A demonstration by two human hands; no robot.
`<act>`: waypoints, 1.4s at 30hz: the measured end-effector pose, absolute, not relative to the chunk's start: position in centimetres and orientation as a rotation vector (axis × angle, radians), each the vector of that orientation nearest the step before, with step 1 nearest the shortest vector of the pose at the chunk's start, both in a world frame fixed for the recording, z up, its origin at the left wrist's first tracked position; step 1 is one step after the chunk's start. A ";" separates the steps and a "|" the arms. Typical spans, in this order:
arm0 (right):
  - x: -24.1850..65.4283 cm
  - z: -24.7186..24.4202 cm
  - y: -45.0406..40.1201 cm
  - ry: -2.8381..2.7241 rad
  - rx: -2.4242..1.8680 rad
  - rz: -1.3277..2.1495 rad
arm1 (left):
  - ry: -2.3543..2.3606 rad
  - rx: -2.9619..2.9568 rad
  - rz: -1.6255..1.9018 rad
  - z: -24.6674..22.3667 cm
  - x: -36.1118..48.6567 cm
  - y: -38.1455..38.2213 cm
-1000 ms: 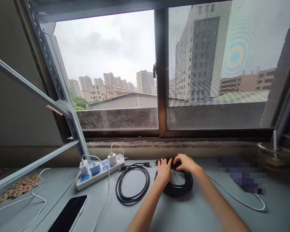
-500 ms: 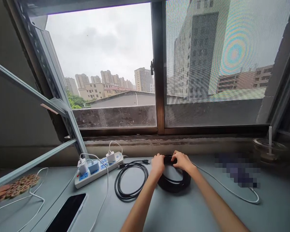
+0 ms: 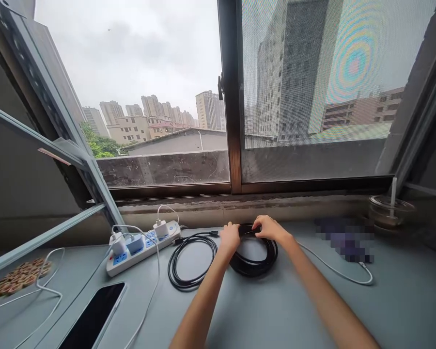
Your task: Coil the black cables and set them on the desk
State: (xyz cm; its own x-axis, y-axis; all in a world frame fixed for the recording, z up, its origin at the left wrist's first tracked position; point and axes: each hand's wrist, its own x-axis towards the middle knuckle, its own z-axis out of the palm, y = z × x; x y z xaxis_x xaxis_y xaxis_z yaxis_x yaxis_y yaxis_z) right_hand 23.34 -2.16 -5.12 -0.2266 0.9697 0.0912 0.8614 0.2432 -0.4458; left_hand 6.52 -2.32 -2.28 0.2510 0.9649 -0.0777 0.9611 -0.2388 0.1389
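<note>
A thick coil of black cable (image 3: 256, 269) lies on the grey table in front of me. At its far left side my left hand (image 3: 230, 236) is closed over the rim, with the fingertips partly hidden. My right hand (image 3: 271, 228) pinches the far rim between thumb and fingers, a short way to the right of the left hand. Left of it lies a thinner, looser coil of black cable (image 3: 171, 264) with plug ends at its far side; my left forearm passes in front of its right edge.
A white power strip (image 3: 143, 252) with chargers stands left, behind a phone (image 3: 92, 317). White cords cross the table (image 3: 269, 315). A patterned mat (image 3: 20, 281) lies far left under a metal frame (image 3: 98, 182). A lidded cup with straw (image 3: 388, 213) and a blurred item (image 3: 345, 237) stand right.
The view has tilted and shifted, so everything sits higher and farther left. Both hands stay at the thick coil's far rim. Another person's hand at the mat has left the view.
</note>
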 end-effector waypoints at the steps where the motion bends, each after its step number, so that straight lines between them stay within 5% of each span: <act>1: 23.4 -5.1 -2.2 -2.162 -1.685 0.439 | 1.812 2.352 0.037 -2.1 6.4 -2.3; 13: 25.3 -1.4 -3.7 -1.897 -1.618 0.417 | 1.944 1.938 0.103 2.7 -1.6 0.2; 26: 22.9 4.4 -8.0 -1.900 -1.351 0.343 | 1.895 1.635 -0.101 -1.7 -0.9 1.3; 42: 22.5 7.7 -11.3 -1.864 -1.236 0.214 | 1.476 1.508 1.114 6.4 -4.5 -0.3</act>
